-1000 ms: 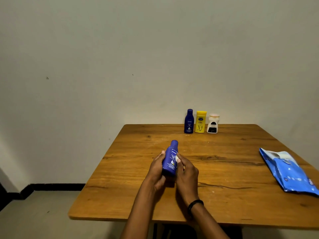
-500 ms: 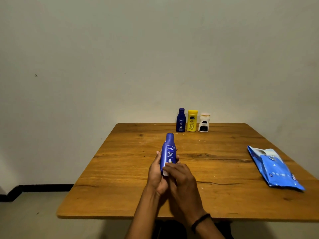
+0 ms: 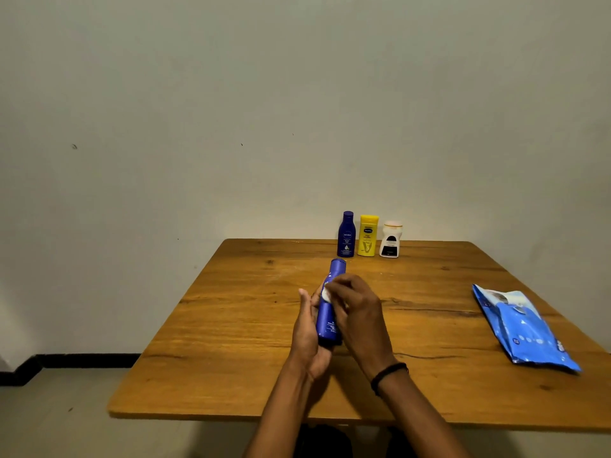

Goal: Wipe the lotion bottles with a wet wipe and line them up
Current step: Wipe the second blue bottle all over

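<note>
Since half a second ago the right hand (image 3: 358, 312) has slid from the foot of the held bottle (image 3: 326, 325) up toward its shoulder, and the bottle has turned so its front label no longer faces the camera.

The right hand's fingertips pinch a small white wipe (image 3: 325, 294) and press it on the bottle's upper body, just below the cap. The left hand (image 3: 305, 335) cradles the lower body, thumb up along one side and fingers hidden behind. The bottle is tilted, cap pointing away, above the middle of the table (image 3: 231, 325).

The step in hand looks like wiping the fourth bottle. Next it probably needs a last pass over the cap, then standing it upright at one end of the row.

That row stands at the far edge: blue bottle (image 3: 346, 234), yellow bottle (image 3: 368, 235) and white bottle (image 3: 390, 239), close together. A blue pack (image 3: 522, 325) lies well to the right.

"NIVEA" reads on the standing blue bottle. The yellow bottle bears a blue oval logo, too small to read. The white bottle's dark label, the pack's print and the held bottle's small white text cannot be read.
</note>
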